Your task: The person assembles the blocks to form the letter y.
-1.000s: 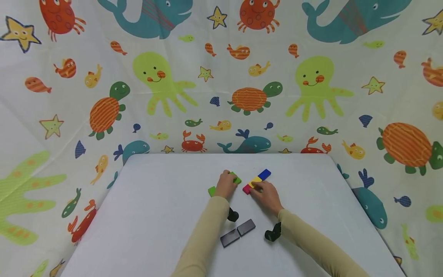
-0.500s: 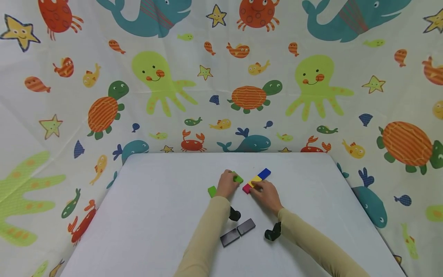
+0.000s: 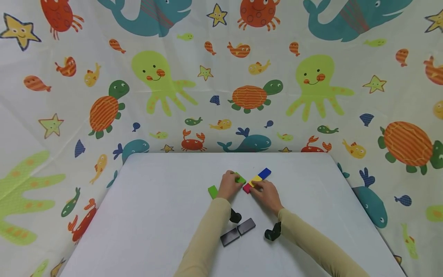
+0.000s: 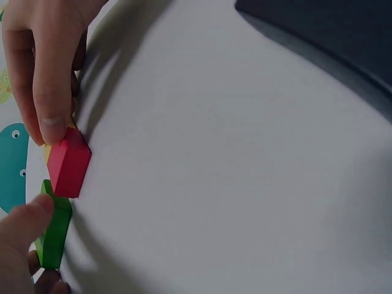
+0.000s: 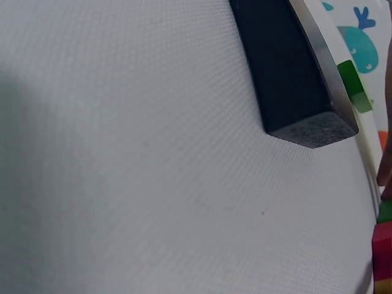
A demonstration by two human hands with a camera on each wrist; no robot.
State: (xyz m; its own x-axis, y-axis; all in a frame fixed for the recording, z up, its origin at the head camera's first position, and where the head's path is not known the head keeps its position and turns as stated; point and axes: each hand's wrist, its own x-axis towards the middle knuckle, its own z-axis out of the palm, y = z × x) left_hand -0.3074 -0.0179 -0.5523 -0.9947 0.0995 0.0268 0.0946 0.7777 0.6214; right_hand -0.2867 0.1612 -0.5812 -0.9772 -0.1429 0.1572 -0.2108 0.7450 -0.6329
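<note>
A row of blocks lies slantwise on the white table: a blue block [image 3: 265, 174] at the far end, a yellow block [image 3: 256, 179] in the middle and a red block [image 3: 247, 188] nearest. My right hand [image 3: 268, 195] pinches the yellow block close to its joint with the red one. Thumb and fingers of my left hand [image 3: 228, 185] grip a green block [image 4: 56, 236], whose end is at the red block's end in the left wrist view. Whether they touch is hard to tell. A second green block [image 3: 212, 192] lies left of my left hand.
Two dark grey blocks [image 3: 246, 226] lie end to end on the table [image 3: 155, 215], between the forearms; one looms large in the right wrist view. Black wrist cameras [image 3: 272, 232] hang below the wrists. Behind the table hangs a sea-animal cloth [image 3: 214, 77].
My left hand has shifted slightly to the right with the green block, bringing it up to the red block. My right hand and the coloured row have stayed in place.
</note>
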